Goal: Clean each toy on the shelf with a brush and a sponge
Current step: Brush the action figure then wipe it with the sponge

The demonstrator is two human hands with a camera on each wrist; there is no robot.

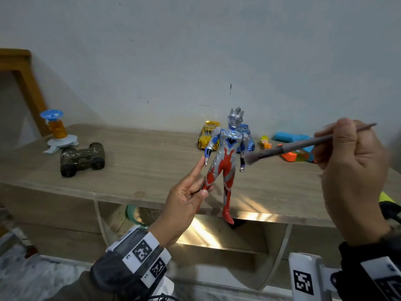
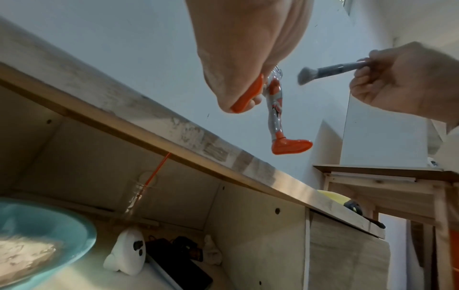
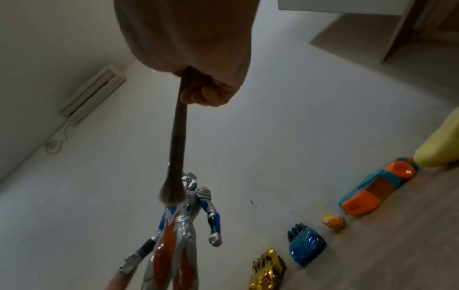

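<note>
Above the woodgrain shelf (image 1: 134, 161), left hand (image 1: 184, 205) pinches glossy figure (image 1: 225, 161); right hand (image 1: 353, 177) grips soft-bristled brush (image 1: 288, 148).

No readable words, brands or numbers showed in any view. The only sign-like marks were black-and-white square code patterns on the wrist bands: two on the left wrist band (image 1: 143, 260), at about seven o'clock in the head view, and one on the white block of the right wrist band (image 1: 303, 282), at about five o'clock. They carried no legible letters. A faint embossed mark on the orange end of a toy (image 3: 360, 206) was too blurred to read.
</note>
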